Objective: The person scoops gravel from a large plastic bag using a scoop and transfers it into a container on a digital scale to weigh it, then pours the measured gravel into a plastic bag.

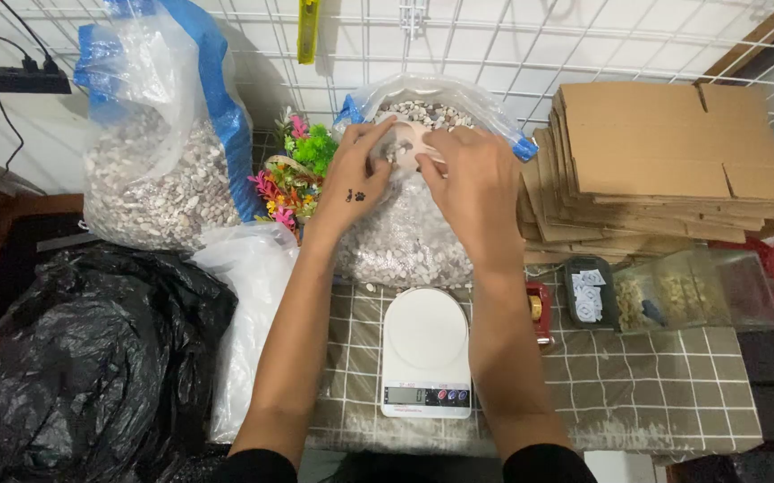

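Both my hands reach into an open clear bag of small pebbles that stands at the back of the table. My left hand and my right hand together grip a pale scoop-like object at the bag's mouth, just over the pebbles. How much of the object lies under my fingers is hidden. A white kitchen scale with an empty round platform sits on the checked tablecloth between my forearms, in front of the bag.
A second big bag of pebbles with blue trim stands at left, colourful plastic plants beside it. A black bin bag and white bag lie front left. Flat cardboard boxes are stacked right, above a clear container.
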